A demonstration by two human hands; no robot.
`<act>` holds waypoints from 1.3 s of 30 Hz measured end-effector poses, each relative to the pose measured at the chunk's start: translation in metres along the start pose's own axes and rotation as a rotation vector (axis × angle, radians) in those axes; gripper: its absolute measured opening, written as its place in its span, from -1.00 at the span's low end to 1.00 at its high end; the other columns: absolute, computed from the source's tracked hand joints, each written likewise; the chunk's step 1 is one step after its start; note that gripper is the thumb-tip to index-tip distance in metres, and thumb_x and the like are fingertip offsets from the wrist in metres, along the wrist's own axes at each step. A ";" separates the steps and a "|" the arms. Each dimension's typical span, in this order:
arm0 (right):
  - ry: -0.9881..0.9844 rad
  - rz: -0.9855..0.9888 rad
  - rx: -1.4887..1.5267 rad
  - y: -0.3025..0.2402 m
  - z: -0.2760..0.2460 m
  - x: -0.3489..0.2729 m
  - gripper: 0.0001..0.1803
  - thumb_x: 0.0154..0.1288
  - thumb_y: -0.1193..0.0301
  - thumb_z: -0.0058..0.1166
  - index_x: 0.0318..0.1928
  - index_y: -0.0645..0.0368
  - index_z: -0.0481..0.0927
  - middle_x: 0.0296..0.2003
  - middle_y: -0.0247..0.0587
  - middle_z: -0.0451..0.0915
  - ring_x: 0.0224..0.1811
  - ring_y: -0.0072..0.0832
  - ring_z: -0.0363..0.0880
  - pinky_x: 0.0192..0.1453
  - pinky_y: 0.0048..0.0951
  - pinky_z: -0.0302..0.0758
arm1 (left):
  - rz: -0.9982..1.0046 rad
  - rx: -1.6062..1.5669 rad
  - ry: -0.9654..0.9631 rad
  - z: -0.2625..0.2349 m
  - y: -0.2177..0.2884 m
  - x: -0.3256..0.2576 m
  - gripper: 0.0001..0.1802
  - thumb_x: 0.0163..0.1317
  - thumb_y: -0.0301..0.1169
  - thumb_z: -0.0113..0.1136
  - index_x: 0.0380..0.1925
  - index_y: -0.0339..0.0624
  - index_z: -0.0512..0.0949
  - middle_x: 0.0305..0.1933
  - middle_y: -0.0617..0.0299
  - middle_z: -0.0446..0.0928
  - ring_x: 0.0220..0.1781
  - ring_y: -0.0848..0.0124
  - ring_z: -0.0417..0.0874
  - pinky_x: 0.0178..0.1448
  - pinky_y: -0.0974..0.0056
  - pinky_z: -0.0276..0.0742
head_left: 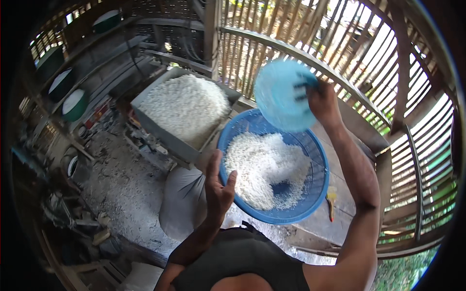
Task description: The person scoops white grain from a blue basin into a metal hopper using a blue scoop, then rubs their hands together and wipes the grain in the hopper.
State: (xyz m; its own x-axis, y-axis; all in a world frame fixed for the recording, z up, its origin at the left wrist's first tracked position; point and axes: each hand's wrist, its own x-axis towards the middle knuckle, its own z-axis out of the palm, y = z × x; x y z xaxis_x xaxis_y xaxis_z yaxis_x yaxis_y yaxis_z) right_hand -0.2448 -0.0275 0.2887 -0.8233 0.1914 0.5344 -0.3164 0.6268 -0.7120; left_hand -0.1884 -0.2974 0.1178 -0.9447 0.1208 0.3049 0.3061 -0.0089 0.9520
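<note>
A round blue plastic basket with mesh-like sides holds a heap of white grainy material, hollowed out toward its near right. My left hand is at the basket's left rim, thumb over the edge and fingers along the outside. Above the basket's far right side, my right hand grips a translucent light-blue plastic bowl by its right side. The bowl is tilted and blurred by motion, and dark fingers show against it. Whether anything is in the bowl I cannot tell.
Left of the basket, a square metal hopper is heaped with white material. A pale sack stands below it. A yellow-and-red handled tool lies on the wooden boards to the right. Green tubs line the left side; a slatted wall bounds the far side.
</note>
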 end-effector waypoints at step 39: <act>-0.352 0.072 -0.504 0.114 -0.006 -0.175 -0.80 -0.21 0.57 0.27 -0.44 0.20 0.64 -0.46 -0.10 0.63 -0.33 -0.25 0.66 -0.26 -0.43 0.48 | 0.098 0.005 0.098 0.002 -0.001 0.000 -0.48 0.28 -0.44 0.12 0.23 -0.34 0.32 0.38 -0.07 0.22 0.42 0.16 0.23 0.43 0.17 0.17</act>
State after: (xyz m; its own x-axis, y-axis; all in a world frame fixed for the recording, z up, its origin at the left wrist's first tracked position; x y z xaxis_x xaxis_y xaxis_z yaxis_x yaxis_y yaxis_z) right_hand -0.1340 0.0151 0.1170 -0.9677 0.0397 0.2490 -0.0632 0.9179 -0.3918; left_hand -0.1882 -0.2950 0.1170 -0.9171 0.0223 0.3981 0.3979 -0.0112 0.9173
